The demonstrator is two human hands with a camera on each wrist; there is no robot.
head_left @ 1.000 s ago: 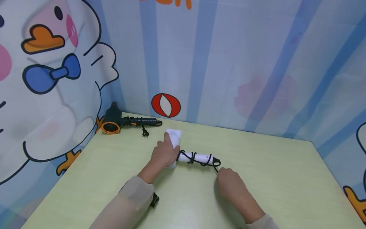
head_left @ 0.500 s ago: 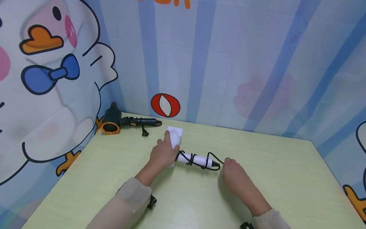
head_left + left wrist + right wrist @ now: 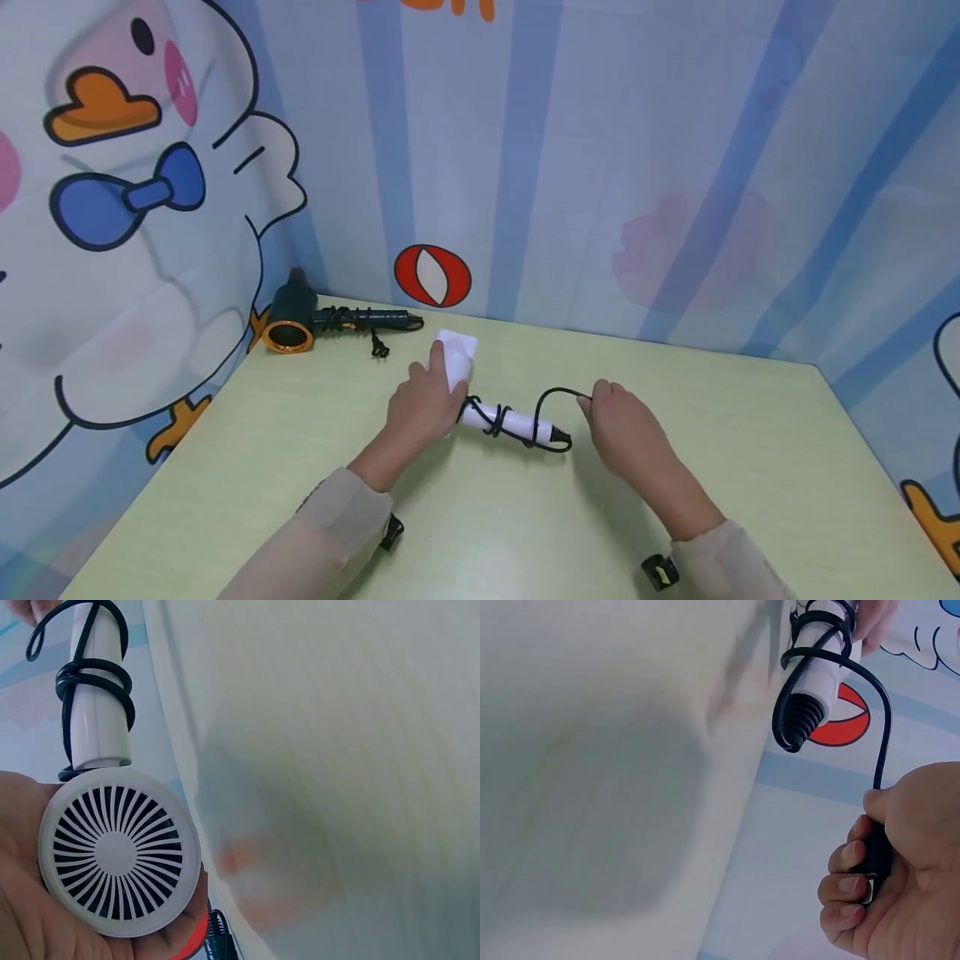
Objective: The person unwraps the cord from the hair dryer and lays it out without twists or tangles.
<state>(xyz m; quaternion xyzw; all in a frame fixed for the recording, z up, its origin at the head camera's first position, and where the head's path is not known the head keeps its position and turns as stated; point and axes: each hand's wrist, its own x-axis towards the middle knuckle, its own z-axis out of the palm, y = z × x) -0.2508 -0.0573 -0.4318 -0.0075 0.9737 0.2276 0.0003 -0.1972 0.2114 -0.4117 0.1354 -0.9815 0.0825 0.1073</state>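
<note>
A white hair dryer (image 3: 456, 367) lies in the grip of my left hand (image 3: 423, 404), which wraps round its barrel. Its round slotted air inlet (image 3: 116, 851) faces the left wrist camera. The handle (image 3: 510, 423) points right, with a black power cord (image 3: 96, 679) wound around it in several loops. My right hand (image 3: 626, 429) holds the plug end of that cord, fingers curled round the black plug (image 3: 874, 859) in the right wrist view. Between the handle and this hand a length of cord (image 3: 885, 720) arches up.
A dark hair dryer (image 3: 292, 312) with an orange ring lies at the back left of the pale table (image 3: 495, 533). Its own cord is wrapped on its handle, and its plug (image 3: 380, 346) lies beside it. A printed curtain (image 3: 600, 167) stands behind the table.
My right hand has moved up and slightly right with the plug, carrying the cord from below the handle to above it. The left hand still grips the white hair dryer.
</note>
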